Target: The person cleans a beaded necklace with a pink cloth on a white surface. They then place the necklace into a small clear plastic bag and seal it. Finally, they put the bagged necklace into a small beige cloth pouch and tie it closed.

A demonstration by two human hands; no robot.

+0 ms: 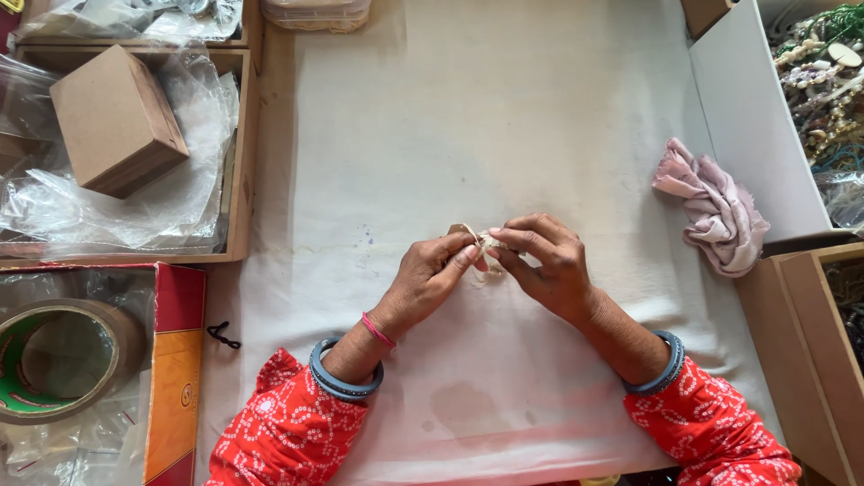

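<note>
Fingertips of the left hand (430, 274) and right hand (544, 265) are pinched together on a small beige cord piece (486, 241), held above the white cloth (468, 135) for close handling.

Soft, even daylight fills the scene, bright on the white cloth (504, 117) over the tabletop. Shadows under the hands (490, 270) are faint and short. The clear plastic wrap (126, 211) at left catches mild glare. Focus is sharp throughout, edges slightly stretched.

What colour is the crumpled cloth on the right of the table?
Pale pink crumpled cloth, clearest in the head view.
</note>
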